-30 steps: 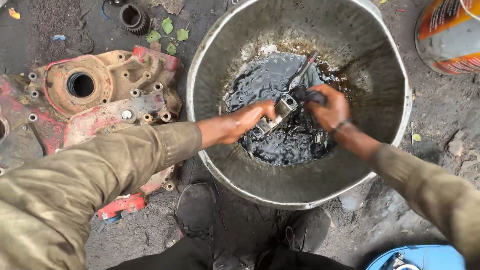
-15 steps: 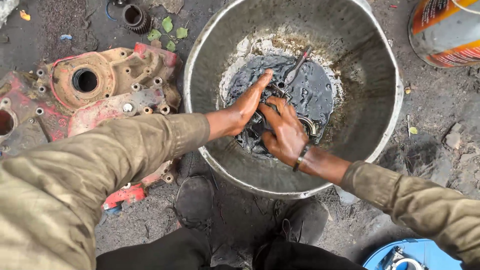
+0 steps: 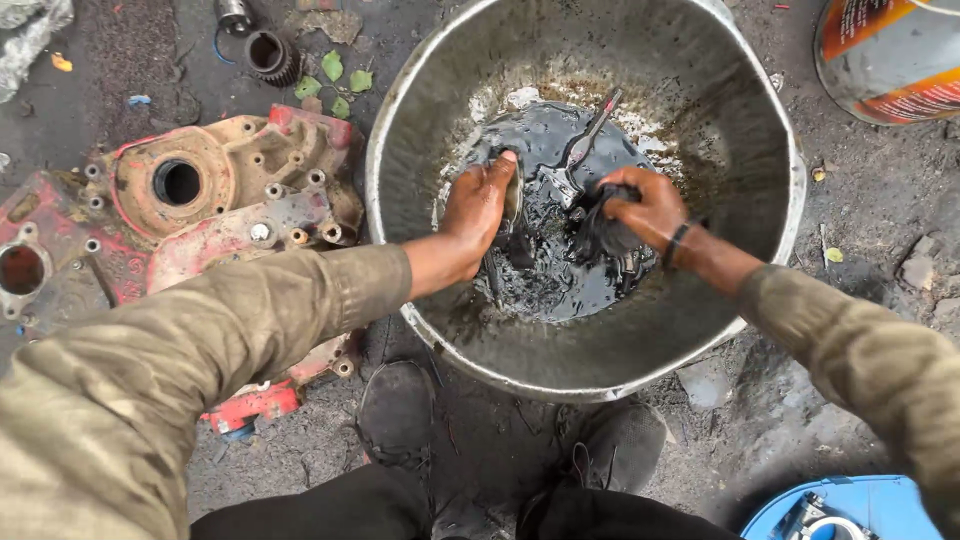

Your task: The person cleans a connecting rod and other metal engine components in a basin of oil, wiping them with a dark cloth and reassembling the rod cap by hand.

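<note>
View: head camera, looking straight down over my two arms in olive sleeves; my dark shoes [image 3: 400, 415] show at the lower centre of the frame.

Basin: large round dented grey metal basin [image 3: 700, 345] filling the centre and upper right; a pool of black oily liquid [image 3: 555, 285] lies in its bottom.

My left hand [image 3: 478, 205]: centre of the frame, fingers pointing toward the upper edge, curled loosely round a small oil-coated metal part [image 3: 512, 200] at the pool's left margin; how firmly it is held I cannot tell.

My right hand [image 3: 645, 205]: just right of centre, closed on a black oil-soaked dark object [image 3: 605, 238], a rag or a part, too coated to name, hanging below the fist.

Thin metal tool [image 3: 590, 135]: slender grey rod lying in the pool, long axis running from centre toward the upper right, its lower end between my two hands.

Key relation: the rod lies above and between the hands; my right hand is the nearer, its knuckles just beside the rod's lower end.

Surroundings: red-painted cast engine cover with bolt holes [image 3: 190, 215] at the left, on oily ground; dark gear [image 3: 272, 55] and green leaves [image 3: 335, 80] at upper left; orange and white can [image 3: 890, 60] at upper right; blue container [image 3: 850, 510] at lower right.
</note>
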